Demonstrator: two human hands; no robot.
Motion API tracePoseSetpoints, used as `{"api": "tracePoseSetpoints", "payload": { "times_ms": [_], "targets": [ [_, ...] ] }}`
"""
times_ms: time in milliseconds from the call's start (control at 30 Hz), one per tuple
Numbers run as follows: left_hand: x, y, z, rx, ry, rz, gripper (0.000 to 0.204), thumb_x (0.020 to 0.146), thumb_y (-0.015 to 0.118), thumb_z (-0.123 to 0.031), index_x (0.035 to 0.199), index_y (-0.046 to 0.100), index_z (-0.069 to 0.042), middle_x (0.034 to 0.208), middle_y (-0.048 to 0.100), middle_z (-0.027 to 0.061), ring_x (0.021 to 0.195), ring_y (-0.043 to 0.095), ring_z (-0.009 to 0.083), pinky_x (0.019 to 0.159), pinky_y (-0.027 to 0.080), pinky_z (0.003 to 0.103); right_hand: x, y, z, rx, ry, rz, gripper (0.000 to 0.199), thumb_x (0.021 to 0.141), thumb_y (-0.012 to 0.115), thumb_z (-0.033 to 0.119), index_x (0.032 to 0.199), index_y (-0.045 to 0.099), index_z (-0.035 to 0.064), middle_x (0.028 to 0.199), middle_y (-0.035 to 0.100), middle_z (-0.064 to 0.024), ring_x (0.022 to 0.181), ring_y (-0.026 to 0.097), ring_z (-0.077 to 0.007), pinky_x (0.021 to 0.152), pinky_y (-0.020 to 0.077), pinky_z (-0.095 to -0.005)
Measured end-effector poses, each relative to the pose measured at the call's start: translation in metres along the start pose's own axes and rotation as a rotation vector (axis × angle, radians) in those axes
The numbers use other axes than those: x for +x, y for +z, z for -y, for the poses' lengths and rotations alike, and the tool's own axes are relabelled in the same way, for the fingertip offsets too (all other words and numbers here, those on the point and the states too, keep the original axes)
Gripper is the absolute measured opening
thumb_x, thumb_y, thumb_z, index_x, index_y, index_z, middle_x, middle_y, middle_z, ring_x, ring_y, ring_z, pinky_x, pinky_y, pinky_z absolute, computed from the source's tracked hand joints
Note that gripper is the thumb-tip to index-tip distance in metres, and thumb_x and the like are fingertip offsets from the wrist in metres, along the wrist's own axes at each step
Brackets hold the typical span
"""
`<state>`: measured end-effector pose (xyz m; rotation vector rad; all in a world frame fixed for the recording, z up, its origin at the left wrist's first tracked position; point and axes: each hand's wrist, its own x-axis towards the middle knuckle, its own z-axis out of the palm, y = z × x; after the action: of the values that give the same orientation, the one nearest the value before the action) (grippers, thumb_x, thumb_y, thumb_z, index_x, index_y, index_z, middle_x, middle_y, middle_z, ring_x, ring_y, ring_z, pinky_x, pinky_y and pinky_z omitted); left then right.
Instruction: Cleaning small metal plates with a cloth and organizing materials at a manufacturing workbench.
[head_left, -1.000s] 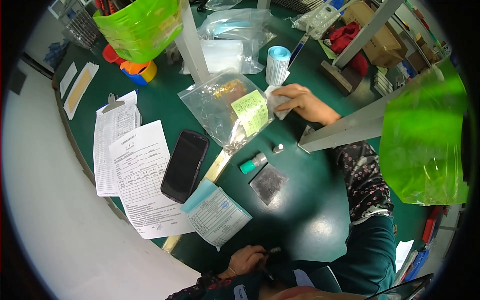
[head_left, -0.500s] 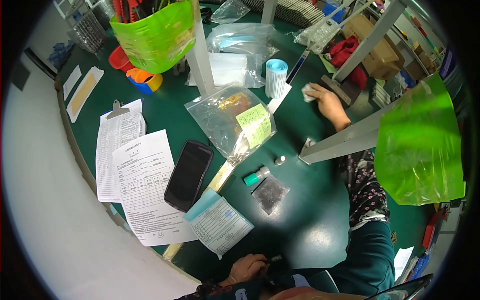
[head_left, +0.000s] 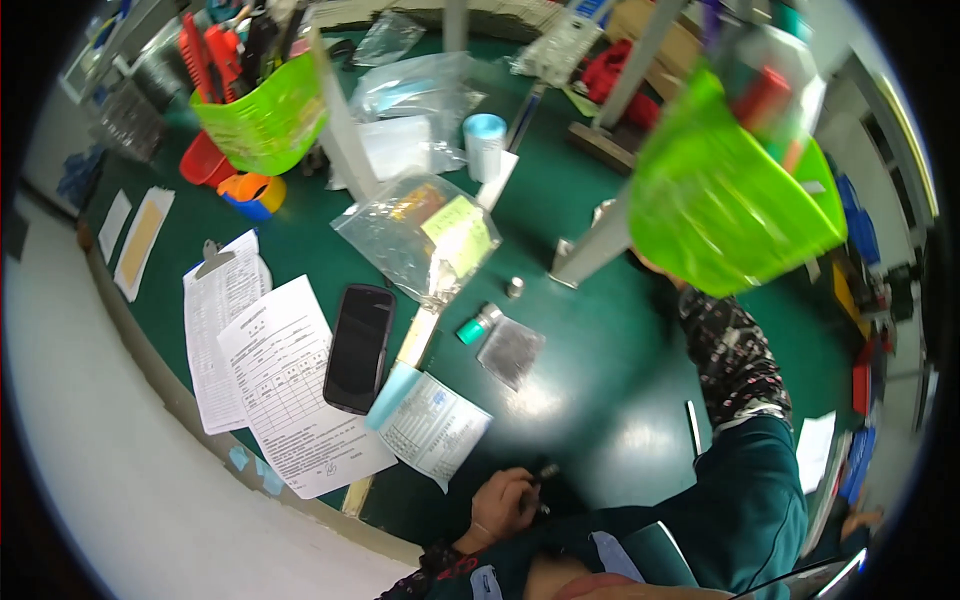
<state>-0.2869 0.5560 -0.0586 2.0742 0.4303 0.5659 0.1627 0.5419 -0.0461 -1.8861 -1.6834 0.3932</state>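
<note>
Worktop [head_left: 620, 380]: dark green, glossy, bright with glare near the person.
Near side: slip [head_left: 437, 425]; phone [head_left: 358, 350] and papers [head_left: 290, 375] to its left.
Middle: grey square [head_left: 512, 353], a green-ended vial [head_left: 471, 331] at its edge; clear bag [head_left: 385, 235] beyond.
Far side: blue-topped roll [head_left: 485, 150]; green pouch [head_left: 262, 120] of tools at left.
Room: pale wall [head_left: 80, 400] at left.
Left grip [head_left: 503, 503]: curled closed on a small dark object [head_left: 547, 472], which lies at the worktop's near side, by the body.
Right grip [head_left: 650, 265]: mostly hidden behind post [head_left: 600, 245] and right-hand pouch [head_left: 730, 200]; opening and contents cannot be told.
</note>
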Motion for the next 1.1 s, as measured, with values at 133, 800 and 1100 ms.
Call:
{"api": "tracePoseSetpoints", "payload": {
  "times_ms": [133, 800, 1100],
  "targets": [
    [0.009, 0.004, -0.004, 0.007, -0.024, -0.030, 0.019, 0.063, 0.066, -0.004, 0.070, 0.049, -0.008, 0.081, 0.056, 0.0066, 0.066, 0.055, 0.0236, 0.057, 0.046, 0.030, -0.111, -0.028, 0.055, -0.224, 0.243, -0.026, 0.033, 0.059, 0.050, -0.013, 0.080, 0.065, 0.0071, 0.097, 0.060, -0.0124, 0.094, 0.056, -0.0272, 0.080, 0.0450, -0.0311],
    [-0.006, 0.009, 0.003, 0.133, 0.034, 0.026, 0.023, 0.060, 0.068, -0.003, 0.071, 0.048, -0.008, 0.082, 0.057, 0.0069, 0.062, 0.055, 0.0228, 0.052, 0.045, 0.029, 0.002, -0.029, -0.093, -0.443, 0.409, -0.647, 0.035, 0.073, 0.037, -0.004, 0.095, 0.060, 0.0098, 0.105, 0.054, -0.0114, 0.093, 0.052, -0.0317, 0.080, 0.0419, -0.0381],
    [0.006, 0.008, -0.005, 0.220, 0.012, 0.057, 0.024, 0.060, 0.068, -0.004, 0.070, 0.047, -0.008, 0.081, 0.056, 0.0059, 0.063, 0.053, 0.0233, 0.052, 0.043, 0.031, -0.004, -0.037, -0.004, -0.330, -0.064, -0.372, 0.036, 0.059, 0.047, -0.010, 0.088, 0.063, 0.0041, 0.098, 0.059, -0.0117, 0.093, 0.055, -0.0281, 0.082, 0.0441, -0.0329]
  ]
}}
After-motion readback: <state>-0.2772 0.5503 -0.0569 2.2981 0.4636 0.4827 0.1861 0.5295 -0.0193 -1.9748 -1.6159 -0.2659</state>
